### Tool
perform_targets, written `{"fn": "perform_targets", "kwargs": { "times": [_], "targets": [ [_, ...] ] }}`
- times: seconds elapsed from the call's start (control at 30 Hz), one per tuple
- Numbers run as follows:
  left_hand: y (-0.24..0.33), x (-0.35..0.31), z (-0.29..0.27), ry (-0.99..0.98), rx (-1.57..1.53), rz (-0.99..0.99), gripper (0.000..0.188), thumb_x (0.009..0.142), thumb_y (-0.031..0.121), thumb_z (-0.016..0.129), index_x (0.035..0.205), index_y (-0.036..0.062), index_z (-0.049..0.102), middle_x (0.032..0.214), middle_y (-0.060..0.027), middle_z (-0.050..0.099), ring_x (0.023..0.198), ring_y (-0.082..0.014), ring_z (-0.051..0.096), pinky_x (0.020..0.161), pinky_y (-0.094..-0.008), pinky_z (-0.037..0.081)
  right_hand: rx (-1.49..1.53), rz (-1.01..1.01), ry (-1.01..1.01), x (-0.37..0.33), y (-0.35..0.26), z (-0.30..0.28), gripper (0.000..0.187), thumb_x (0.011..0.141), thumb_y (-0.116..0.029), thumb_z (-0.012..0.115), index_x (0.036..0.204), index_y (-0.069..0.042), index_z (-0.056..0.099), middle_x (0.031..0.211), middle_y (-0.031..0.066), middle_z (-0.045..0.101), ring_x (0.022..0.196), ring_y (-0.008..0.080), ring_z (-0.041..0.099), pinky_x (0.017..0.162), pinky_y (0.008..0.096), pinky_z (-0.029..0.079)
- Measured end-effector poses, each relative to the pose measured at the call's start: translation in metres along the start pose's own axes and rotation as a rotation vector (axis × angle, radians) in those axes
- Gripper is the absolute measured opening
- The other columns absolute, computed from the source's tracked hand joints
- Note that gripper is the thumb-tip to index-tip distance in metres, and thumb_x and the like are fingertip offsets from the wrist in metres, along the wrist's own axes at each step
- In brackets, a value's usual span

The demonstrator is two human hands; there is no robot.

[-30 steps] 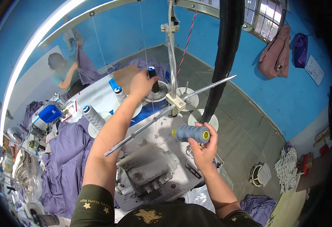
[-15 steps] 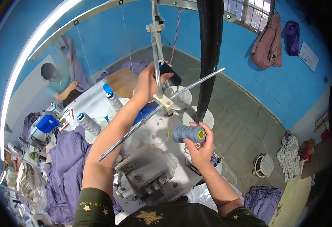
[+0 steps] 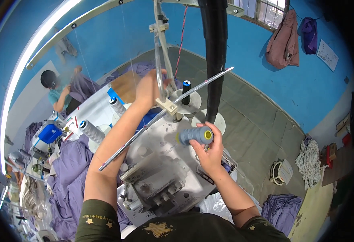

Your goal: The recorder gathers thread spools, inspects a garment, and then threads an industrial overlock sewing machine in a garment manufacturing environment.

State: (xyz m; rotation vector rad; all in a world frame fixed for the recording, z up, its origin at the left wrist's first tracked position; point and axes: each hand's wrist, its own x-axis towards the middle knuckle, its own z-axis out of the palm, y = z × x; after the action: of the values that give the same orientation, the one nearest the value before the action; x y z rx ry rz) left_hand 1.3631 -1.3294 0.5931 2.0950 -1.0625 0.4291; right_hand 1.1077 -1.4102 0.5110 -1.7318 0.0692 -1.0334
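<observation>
My right hand (image 3: 211,151) grips a grey-blue cone of thread (image 3: 193,135) with a yellow core, held tilted over the machine table. My left hand (image 3: 148,89) is beside the upright metal pole (image 3: 159,80) of the thread stand; its fingers are blurred and partly behind the pole. Just right of it, a black thread cone (image 3: 186,93) stands upright on a white round holder (image 3: 195,105), apart from the hand. A second white holder (image 3: 221,123) lies behind the grey-blue cone. Below my hands sits a sewing machine (image 3: 157,181).
A slanting metal thread bar (image 3: 136,139) crosses above my left forearm. Two grey thread cones (image 3: 91,131) stand at left, near heaped purple fabric (image 3: 70,169). A thick black hose (image 3: 214,52) hangs at the right. Another person (image 3: 58,90) handles purple cloth across the table.
My left hand has let go of the black cone, which now stands on the holder, and has drawn left. My right hand still holds the grey-blue cone. The other person's cloth is lower.
</observation>
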Motion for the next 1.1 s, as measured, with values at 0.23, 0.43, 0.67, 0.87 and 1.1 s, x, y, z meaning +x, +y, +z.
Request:
{"fn": "perform_targets", "kwargs": {
  "times": [0.23, 0.43, 0.67, 0.87, 1.1],
  "targets": [
    [0.000, 0.004, -0.048, 0.338, -0.080, -0.262, 0.056, 0.080, 0.014, 0.071, 0.126, -0.0007, 0.043, 0.132, -0.0213, 0.048, 0.093, -0.0356, 0.063, 0.083, -0.0426, 0.049, 0.090, -0.053, 0.000, 0.071, 0.018, 0.051, 0.058, 0.081, -0.010, 0.074, 0.129, 0.000, 0.043, 0.116, 0.0107, 0.062, 0.078, 0.0083, 0.055, 0.065, 0.0197, 0.045],
    [-0.038, 0.036, -0.021, 0.310, -0.435, -0.295, 0.080, 0.080, 0.030, 0.076, 0.138, -0.0015, 0.032, 0.119, -0.0154, 0.058, 0.073, -0.0180, 0.061, 0.074, -0.0284, 0.052, 0.098, -0.179, 0.058, 0.113, 0.016, 0.090, 0.056, 0.084, -0.011, 0.072, 0.129, 0.001, 0.041, 0.116, 0.0140, 0.060, 0.102, 0.0193, 0.058, 0.091, 0.0323, 0.046],
    [0.002, -0.013, -0.079, 0.263, -1.016, -0.402, 0.029, 0.100, 0.029, 0.049, 0.102, 0.0037, 0.062, 0.065, 0.0067, 0.038, 0.056, -0.0035, 0.034, 0.050, -0.0209, 0.029, -0.031, -0.339, 0.059, 0.146, 0.007, 0.116, 0.060, 0.082, -0.013, 0.074, 0.131, 0.001, 0.041, 0.123, 0.0139, 0.056, 0.105, 0.0216, 0.059, 0.087, 0.0314, 0.050],
    [0.008, -0.060, -0.105, 0.217, -1.054, -0.431, 0.028, 0.100, 0.028, 0.049, 0.108, 0.0044, 0.061, 0.070, 0.0061, 0.043, 0.060, -0.0038, 0.037, 0.055, -0.0195, 0.032, -0.402, -0.371, -0.122, 0.195, 0.001, 0.149, 0.061, 0.085, -0.029, 0.069, 0.134, -0.005, 0.042, 0.121, 0.0234, 0.057, 0.107, 0.0388, 0.059, 0.092, 0.0396, 0.046],
    [0.011, -0.087, -0.105, 0.135, -1.025, -0.441, 0.028, 0.100, 0.026, 0.047, 0.106, 0.0030, 0.063, 0.076, 0.0024, 0.055, 0.065, -0.0041, 0.047, 0.060, -0.0194, 0.040, -0.442, -0.165, -0.481, 0.196, 0.045, 0.146, 0.071, 0.079, -0.031, 0.073, 0.136, -0.002, 0.042, 0.118, 0.0282, 0.058, 0.107, 0.0421, 0.058, 0.090, 0.0452, 0.047]
  ]
}}
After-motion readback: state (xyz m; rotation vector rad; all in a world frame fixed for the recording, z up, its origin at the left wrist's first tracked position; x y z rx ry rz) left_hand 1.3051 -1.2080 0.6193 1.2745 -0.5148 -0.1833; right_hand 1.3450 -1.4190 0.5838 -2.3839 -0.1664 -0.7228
